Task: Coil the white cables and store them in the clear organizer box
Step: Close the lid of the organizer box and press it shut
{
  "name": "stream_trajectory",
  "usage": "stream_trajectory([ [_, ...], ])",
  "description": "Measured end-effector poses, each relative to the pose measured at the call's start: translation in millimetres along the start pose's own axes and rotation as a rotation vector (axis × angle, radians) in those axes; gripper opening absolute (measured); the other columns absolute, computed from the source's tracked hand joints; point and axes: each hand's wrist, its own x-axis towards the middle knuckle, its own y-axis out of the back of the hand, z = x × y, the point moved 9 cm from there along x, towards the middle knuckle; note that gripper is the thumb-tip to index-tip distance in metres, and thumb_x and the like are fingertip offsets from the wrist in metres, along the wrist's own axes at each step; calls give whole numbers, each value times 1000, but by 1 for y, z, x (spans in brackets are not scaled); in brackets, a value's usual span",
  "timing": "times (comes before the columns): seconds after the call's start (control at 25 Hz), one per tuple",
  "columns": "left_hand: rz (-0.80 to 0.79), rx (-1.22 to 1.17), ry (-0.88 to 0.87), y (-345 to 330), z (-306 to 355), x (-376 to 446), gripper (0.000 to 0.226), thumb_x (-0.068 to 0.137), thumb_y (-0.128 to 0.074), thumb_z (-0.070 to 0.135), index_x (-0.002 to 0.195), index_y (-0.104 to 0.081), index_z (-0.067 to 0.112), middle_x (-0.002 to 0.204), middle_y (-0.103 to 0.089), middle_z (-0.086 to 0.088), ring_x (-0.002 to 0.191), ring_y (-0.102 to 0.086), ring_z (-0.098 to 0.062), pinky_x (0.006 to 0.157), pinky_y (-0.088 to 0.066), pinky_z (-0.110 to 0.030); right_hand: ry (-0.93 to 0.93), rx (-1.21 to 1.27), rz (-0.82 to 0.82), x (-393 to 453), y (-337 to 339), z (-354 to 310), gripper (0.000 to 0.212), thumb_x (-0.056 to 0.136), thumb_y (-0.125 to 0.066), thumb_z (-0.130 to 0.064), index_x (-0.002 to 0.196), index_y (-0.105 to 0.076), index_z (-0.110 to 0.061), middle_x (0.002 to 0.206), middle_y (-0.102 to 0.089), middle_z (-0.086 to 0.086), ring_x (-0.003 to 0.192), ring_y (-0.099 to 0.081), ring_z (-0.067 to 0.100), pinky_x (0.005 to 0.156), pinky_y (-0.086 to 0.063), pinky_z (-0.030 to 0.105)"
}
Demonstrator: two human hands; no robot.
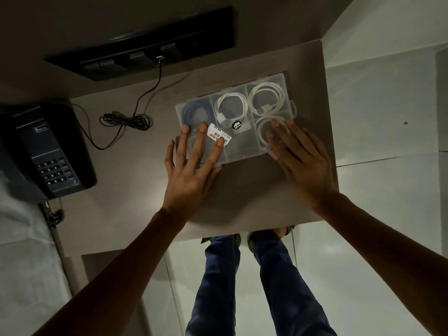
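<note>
The clear organizer box [242,151] lies on the brown table with its lid down. Through the lid I see a coiled white cable [231,105] in the back middle compartment, another white coil [266,97] in the back right one, and a third white coil [261,132] at the front right. A dark blue cable [195,111] fills the back left compartment. My left hand [191,166] lies flat with spread fingers on the lid's left half. My right hand [300,158] lies flat on the lid's right end, partly covering the front right coil.
A dark desk phone [46,151] stands at the table's left. A tangled black cord [126,120] runs up to a black socket panel [145,44] on the wall. The table's right edge [329,132] is close beside the box. Below it is pale tiled floor.
</note>
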Motion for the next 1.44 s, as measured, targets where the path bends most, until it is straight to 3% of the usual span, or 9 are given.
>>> stream_trajectory([
  [0.16, 35, 48, -23, 3, 0, 3, 60, 112, -57, 42, 166, -39, 21, 175, -25, -23, 164, -15, -50, 125, -20, -75, -59, -84, -15, 3, 12, -4, 44, 111, -63, -21, 154, -55, -15, 162, -53, 7, 152, -48, 30, 108, -51, 46],
  [0.36, -170, 4, 2, 22, 4, 12, 64, 114, -45, 46, 172, -23, 28, 181, -7, -14, 166, -6, -48, 126, -20, -75, -99, -14, -121, 5, 25, -14, 57, 104, -73, -18, 156, -51, -16, 165, -48, 9, 155, -44, 34, 115, -47, 59],
  [0.52, -179, -25, -20, 27, 3, 14, 64, 113, -52, 41, 170, -29, 25, 181, -12, -15, 166, -8, -47, 128, -18, -72, -75, 70, -120, 8, 24, -13, 40, 107, -68, -24, 145, -64, -12, 161, -55, 11, 153, -48, 34, 121, -42, 61],
  [0.8, -144, -96, -89, 23, 4, 17, 59, 114, -49, 34, 167, -36, 12, 178, -21, -22, 166, -16, -43, 134, -16, -61, 164, 11, -306, 10, -3, -9, 75, 107, -63, -7, 168, -19, -6, 177, -23, 15, 165, -22, 33, 134, -26, 49],
  [1.0, -29, -44, -152, 3, -2, 15, 54, 115, -52, 33, 165, -41, 15, 175, -27, -22, 166, -18, -41, 135, -18, -58, 183, -64, -223, 0, -15, -8, 82, 107, -63, -2, 169, -11, -10, 177, -24, 14, 166, -13, 29, 137, -12, 42],
  [1.08, 12, -9, -168, -4, -5, 13, 58, 116, -50, 35, 169, -32, 20, 177, -23, -19, 168, -10, -37, 136, -12, -55, 188, -41, -245, -3, -22, -5, 78, 107, -54, 6, 170, -12, -12, 179, -18, 12, 168, -7, 28, 138, -6, 41],
  [1.2, -27, 73, -178, -6, -6, 22, 62, 118, -38, 40, 173, -13, 27, 179, -10, -13, 168, 4, -33, 137, 0, -51, 192, -31, -219, 13, -18, -3, 67, 109, -43, 11, 168, -25, -13, 177, -24, 12, 165, -19, 31, 137, -15, 44],
  [1.32, -99, 82, -132, 2, -11, 38, 64, 116, -38, 43, 171, -11, 28, 179, -11, -14, 167, 4, -34, 136, -3, -53, 194, -9, -184, 38, -7, 1, 55, 109, -58, -2, 161, -42, -9, 169, -41, 16, 157, -40, 36, 129, -36, 50],
  [1.44, -126, 28, -89, 5, -11, 44, 68, 113, -43, 47, 172, -16, 26, 181, -4, -9, 168, 6, -32, 136, 0, -50, 243, 33, -243, 46, -9, 7, 54, 115, -49, -14, 166, -31, -10, 173, -34, 16, 161, -32, 35, 134, -21, 45],
])
